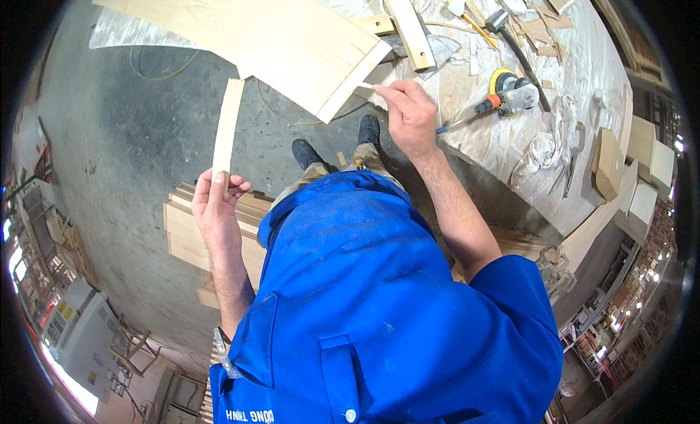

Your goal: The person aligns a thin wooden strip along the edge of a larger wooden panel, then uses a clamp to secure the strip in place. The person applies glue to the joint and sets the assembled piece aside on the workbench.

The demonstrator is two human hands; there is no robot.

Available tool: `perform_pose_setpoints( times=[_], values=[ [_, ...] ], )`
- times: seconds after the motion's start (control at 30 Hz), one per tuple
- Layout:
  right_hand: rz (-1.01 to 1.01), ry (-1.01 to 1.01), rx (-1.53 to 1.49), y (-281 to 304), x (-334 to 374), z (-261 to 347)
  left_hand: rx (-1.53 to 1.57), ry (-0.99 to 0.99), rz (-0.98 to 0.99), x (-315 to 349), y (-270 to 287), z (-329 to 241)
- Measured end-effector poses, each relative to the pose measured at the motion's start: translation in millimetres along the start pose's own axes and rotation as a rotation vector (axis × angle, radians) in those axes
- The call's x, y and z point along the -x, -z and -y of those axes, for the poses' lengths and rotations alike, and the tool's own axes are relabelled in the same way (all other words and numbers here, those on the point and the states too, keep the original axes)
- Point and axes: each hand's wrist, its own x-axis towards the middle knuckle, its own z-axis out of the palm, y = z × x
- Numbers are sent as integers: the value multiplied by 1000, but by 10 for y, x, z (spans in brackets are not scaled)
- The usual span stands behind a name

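The left hand [217,201] is nearly closed, pinching the lower end of a thin wooden strip [230,125] between the thumb and the fingers, with the other fingers loosely curled. The right hand [411,121] is also closed to a narrow pinch, its thumb and forefinger on a small pale sliver [367,86] that points left toward the end of a wide wooden board [270,41]. The strip is in front of the person, to the left of the shoes [308,154]; its long axis runs away from the body, leaning slightly right at the far end. That far end lies right by the board's near edge; whether they touch, I cannot tell. The board's long axis slants from far left to near right. Right of it, a plastic-covered table [474,150] carries a sander [514,94] and a hammer [514,48].
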Motion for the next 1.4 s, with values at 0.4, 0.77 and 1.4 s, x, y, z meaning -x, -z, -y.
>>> perform_pose_setpoints(
  times=[0.4, 0.77, 1.4],
  values=[
    [50, 60, 65, -140, 85, 105, -4, 4, -5, -9, 49, -1],
    [-27, 14, 15, -194, 101, 185, 19, 5, 53, -14, 123, -5],
    [90, 37, -1, -312, 291, 422, 6, 11, 11, 6, 139, 66]
  ],
)
